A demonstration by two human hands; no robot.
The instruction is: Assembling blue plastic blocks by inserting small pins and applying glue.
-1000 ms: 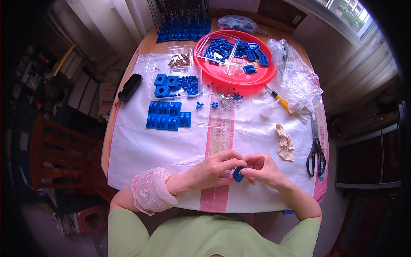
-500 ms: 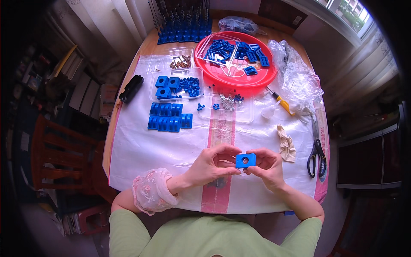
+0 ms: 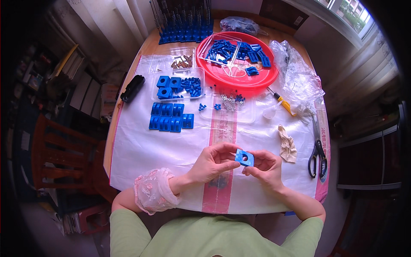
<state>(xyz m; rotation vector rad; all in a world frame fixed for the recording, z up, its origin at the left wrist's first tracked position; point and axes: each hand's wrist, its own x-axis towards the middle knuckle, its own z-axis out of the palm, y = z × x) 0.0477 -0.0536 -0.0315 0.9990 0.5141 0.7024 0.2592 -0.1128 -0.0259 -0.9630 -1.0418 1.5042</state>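
Note:
A small blue square block [image 3: 244,158] with a round hole is held above the near part of the table, face up. My left hand [image 3: 212,163] pinches its left side and my right hand [image 3: 264,167] grips its right side. Similar blue blocks lie in a group [image 3: 170,116] further up the white sheet, and more sit in a clear tray [image 3: 177,85].
A red round tray [image 3: 236,79] with blue parts stands at the back. A clear tray of small washers [image 3: 231,104], a yellow-handled screwdriver [image 3: 282,102], crumpled plastic bags [image 3: 297,77], black scissors [image 3: 317,153], a crumpled cloth [image 3: 287,144] and a black object [image 3: 132,88] lie around.
The blue block was edge-on and low between my fingers; it has been lifted slightly and turned so its holed face points up. Both hands stay on it.

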